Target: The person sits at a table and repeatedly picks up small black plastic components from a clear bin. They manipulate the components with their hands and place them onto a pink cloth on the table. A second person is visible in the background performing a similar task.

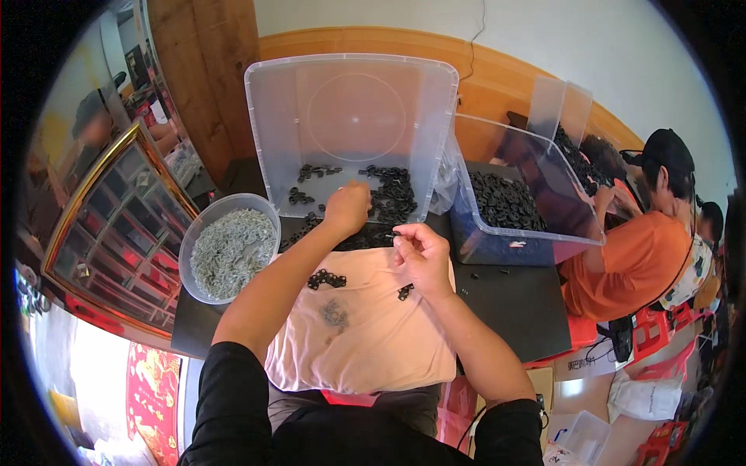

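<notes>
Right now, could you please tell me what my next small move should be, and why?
Your left hand should probably pick up one of the loose small black pieces: it reaches beside them at the tipped translucent plastic bin, though its grip is unclear, while your right hand seems to pinch a small dark piece.

A gold-framed panel (pixel 116 231) stands at left, a red poster (pixel 153 404) lower down. A brown board (pixel 206 78) adjoins the white wall (pixel 575 39), which has a wood band (pixel 350 39) and a thin wire (pixel 474 54). At right are a person (pixel 633 268) in orange shirt and black cap (pixel 670 151), red stools (pixel 651 332), a white bag (pixel 646 396) and a clear box (pixel 588 436).
</notes>
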Demonstrator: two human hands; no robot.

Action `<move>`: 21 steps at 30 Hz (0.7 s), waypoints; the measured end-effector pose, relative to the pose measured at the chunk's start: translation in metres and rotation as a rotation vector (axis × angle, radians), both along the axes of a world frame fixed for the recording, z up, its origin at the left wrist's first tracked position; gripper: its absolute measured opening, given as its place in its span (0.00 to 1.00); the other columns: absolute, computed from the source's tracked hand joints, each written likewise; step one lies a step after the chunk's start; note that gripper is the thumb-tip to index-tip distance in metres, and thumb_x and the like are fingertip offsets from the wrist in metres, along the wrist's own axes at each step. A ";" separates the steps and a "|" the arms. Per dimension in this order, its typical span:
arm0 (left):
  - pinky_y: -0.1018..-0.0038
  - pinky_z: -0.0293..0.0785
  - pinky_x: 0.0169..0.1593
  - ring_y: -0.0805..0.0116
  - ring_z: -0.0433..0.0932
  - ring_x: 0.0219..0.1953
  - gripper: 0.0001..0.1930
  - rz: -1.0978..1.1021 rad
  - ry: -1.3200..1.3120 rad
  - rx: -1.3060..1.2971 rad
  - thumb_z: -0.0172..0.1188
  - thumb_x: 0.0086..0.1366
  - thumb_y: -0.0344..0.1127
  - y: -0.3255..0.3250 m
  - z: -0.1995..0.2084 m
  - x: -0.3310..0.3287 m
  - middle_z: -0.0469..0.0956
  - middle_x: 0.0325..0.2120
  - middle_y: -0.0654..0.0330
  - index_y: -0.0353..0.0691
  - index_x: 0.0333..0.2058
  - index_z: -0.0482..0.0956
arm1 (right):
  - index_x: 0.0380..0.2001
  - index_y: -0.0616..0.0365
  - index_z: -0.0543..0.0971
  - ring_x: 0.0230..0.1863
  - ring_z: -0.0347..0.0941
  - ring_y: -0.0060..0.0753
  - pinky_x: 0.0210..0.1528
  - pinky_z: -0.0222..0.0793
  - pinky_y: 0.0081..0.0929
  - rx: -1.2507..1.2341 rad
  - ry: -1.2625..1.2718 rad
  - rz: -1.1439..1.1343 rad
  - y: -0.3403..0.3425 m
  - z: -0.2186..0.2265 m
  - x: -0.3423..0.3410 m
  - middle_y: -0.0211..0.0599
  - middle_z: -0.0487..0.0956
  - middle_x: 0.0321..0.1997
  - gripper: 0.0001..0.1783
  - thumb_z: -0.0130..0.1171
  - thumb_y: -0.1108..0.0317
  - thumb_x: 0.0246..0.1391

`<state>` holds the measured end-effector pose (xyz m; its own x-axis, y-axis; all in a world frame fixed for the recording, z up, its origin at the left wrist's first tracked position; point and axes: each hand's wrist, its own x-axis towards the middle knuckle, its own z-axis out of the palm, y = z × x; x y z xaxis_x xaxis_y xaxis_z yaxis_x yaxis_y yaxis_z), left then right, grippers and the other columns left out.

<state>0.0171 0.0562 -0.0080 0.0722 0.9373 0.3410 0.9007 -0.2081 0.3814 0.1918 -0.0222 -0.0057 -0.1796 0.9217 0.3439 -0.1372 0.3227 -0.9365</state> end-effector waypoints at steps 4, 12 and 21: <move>0.67 0.72 0.33 0.59 0.76 0.29 0.04 -0.053 -0.271 0.003 0.58 0.53 0.28 -0.012 0.006 -0.006 0.74 0.25 0.53 0.37 0.29 0.74 | 0.33 0.64 0.74 0.21 0.67 0.13 0.22 0.68 0.14 0.017 -0.018 -0.003 -0.001 0.001 -0.003 0.28 0.73 0.26 0.06 0.54 0.79 0.50; 0.81 0.72 0.30 0.74 0.75 0.25 0.06 -0.272 -1.224 -0.507 0.56 0.55 0.23 -0.076 0.023 -0.019 0.76 0.23 0.58 0.30 0.33 0.76 | 0.34 0.64 0.74 0.22 0.68 0.14 0.22 0.68 0.14 0.065 0.016 0.019 -0.002 0.004 0.000 0.29 0.73 0.26 0.07 0.54 0.79 0.50; 0.82 0.67 0.26 0.76 0.70 0.21 0.02 -0.199 -1.124 -0.476 0.56 0.55 0.23 -0.121 0.012 -0.020 0.73 0.22 0.63 0.33 0.29 0.75 | 0.34 0.65 0.75 0.20 0.68 0.14 0.22 0.67 0.14 -0.026 0.063 0.045 -0.006 0.010 0.000 0.29 0.73 0.24 0.06 0.54 0.78 0.50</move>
<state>-0.0030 -0.0647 0.0042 0.1154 0.9911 -0.0659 -0.0071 0.0671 0.9977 0.1922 -0.0286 0.0042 -0.2000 0.9220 0.3315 -0.2100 0.2901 -0.9337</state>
